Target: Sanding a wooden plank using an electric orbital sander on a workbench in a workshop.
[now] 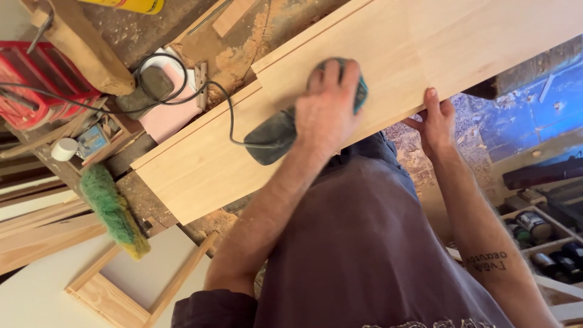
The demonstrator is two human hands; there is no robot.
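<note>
My left hand (328, 106) is closed over the rounded top of the electric sander (291, 124), palm pressing down and fingers curled over its front, so the pad sits flat on the pale wooden board (425, 42). The sander rests on the board's face directly beneath this hand, with its dark dust bag trailing back toward my wrist. Its black power cord (182, 85) loops away beyond the bag, off the board and onto the dusty desk (237, 58), which keeps it out from under the pad.

My right hand (437, 124) grips the near edge of the board, just beside the sander: the fingers lie over the top face and the thumb seems to hook underneath, though I cannot see it fully. Holding there steadies the board against the push of the other hand. The board lies across the desk at a slant, with its near edge overhanging toward my body, which leaves room for that grip.

Farther out past my left hand, a green-bristled brush (112, 209) lies on the desk edge, within reach for sweeping dust. Beyond it sits a red tool case (36, 79). Near my left elbow, lower down, a light wooden frame (115, 291) lies flat, well apart from the work.
</note>
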